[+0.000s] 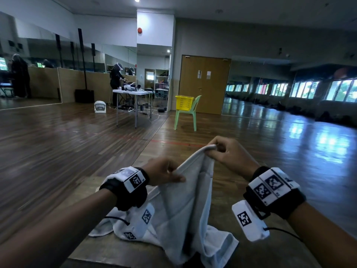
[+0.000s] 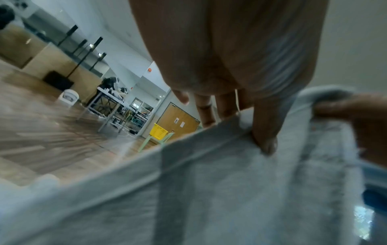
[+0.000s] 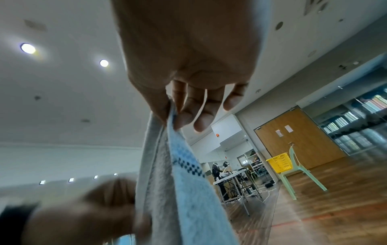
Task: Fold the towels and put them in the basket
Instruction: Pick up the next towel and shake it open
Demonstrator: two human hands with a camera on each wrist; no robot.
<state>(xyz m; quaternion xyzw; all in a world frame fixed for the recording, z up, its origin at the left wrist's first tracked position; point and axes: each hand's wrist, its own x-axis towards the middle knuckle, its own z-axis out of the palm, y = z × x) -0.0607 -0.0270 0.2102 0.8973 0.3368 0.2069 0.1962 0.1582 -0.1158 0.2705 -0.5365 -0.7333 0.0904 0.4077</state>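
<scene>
A pale grey towel (image 1: 190, 200) hangs in front of me between both hands, its lower part resting on a low wooden surface (image 1: 222, 190). My left hand (image 1: 166, 174) pinches its top edge with thumb and fingers; the left wrist view shows the thumb pressed on the towel (image 2: 209, 190). My right hand (image 1: 222, 149) is higher and pinches a corner of the same edge; the right wrist view shows the towel (image 3: 184, 190) with a blue checked band hanging from the pinch. The yellow basket (image 1: 184, 102) sits on a green chair (image 1: 186, 116) far across the room.
A wooden floor stretches between me and the chair. A white folding table (image 1: 131, 93) with gear stands at the mid left, a person behind it. A brown double door (image 1: 204, 84) lies behind the chair. Mirrors line the left wall, windows the right.
</scene>
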